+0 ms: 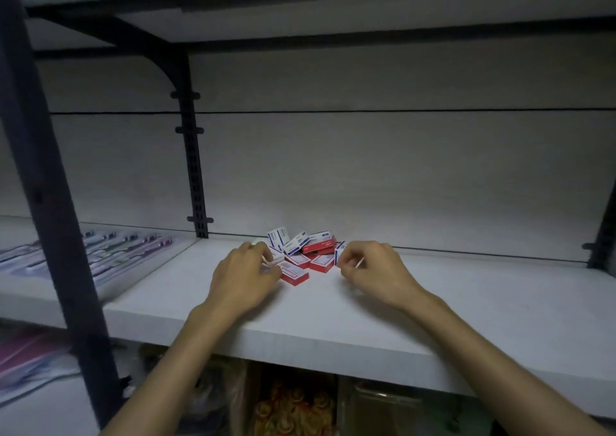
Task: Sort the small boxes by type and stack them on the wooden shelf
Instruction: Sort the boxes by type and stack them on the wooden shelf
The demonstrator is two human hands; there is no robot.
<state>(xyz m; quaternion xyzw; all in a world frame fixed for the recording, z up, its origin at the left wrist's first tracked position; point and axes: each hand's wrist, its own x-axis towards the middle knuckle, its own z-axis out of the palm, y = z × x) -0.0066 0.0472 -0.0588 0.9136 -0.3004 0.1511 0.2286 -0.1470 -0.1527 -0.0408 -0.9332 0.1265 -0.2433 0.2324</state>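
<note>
Two hands at the pile of small boxes (pixel 301 254): left hand (pixel 245 277) fingers curled on a white box at pile's left edge; right hand (pixel 373 270) pinching a blue-edged box at pile's right. Pile sits on shelf (pixel 333 315), near back wall. Judged light, stiff cardboard; grip by long sides.

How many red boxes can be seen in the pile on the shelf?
4 at least: one at the pile's back right, one front right, one in the middle, one front left by the left hand. More may be hidden underneath.
</note>
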